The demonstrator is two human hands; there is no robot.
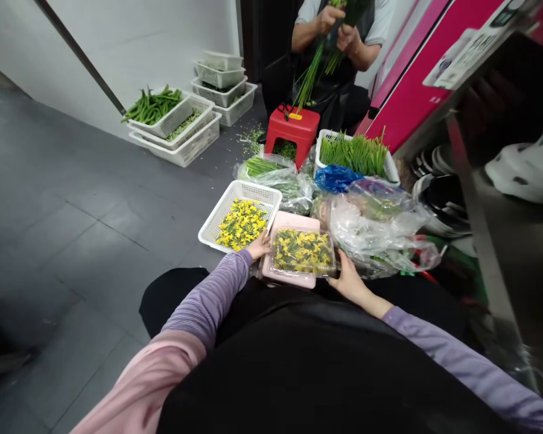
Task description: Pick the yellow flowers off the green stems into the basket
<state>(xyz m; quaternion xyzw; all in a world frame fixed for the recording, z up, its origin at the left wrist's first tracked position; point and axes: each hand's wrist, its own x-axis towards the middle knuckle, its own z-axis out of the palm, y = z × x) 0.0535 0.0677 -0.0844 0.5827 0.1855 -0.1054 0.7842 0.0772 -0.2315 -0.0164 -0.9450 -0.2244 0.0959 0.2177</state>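
The clear box (303, 253) of yellow flowers (294, 244) is framed between the two grips: it lies to the right of the left grip (257, 246) and to the left of the right grip (350, 280). Its long axis is laid roughly from side to side, along the line that joins them, so neither grip is plainly nearer. By the right grip the box's right end is clasped, thumb at the near corner and fingers along the side. The left grip is set at the opposite edge; whether it is closed on the box or on the pink slab (295, 220) beneath cannot be told.

The slab's longer side is turned away from the body, its far and near edges left uncovered. Just beyond the left grip, loose flowers (241, 224) are held in a white basket (253, 190). On the right, room is taken up by plastic bags (366, 223). Farther out, a red stool (301, 123) is placed before a co-worker (344, 87), by whom green stems (308, 81) are held. Stacked baskets (201, 137) are set on the grey floor (104, 199).
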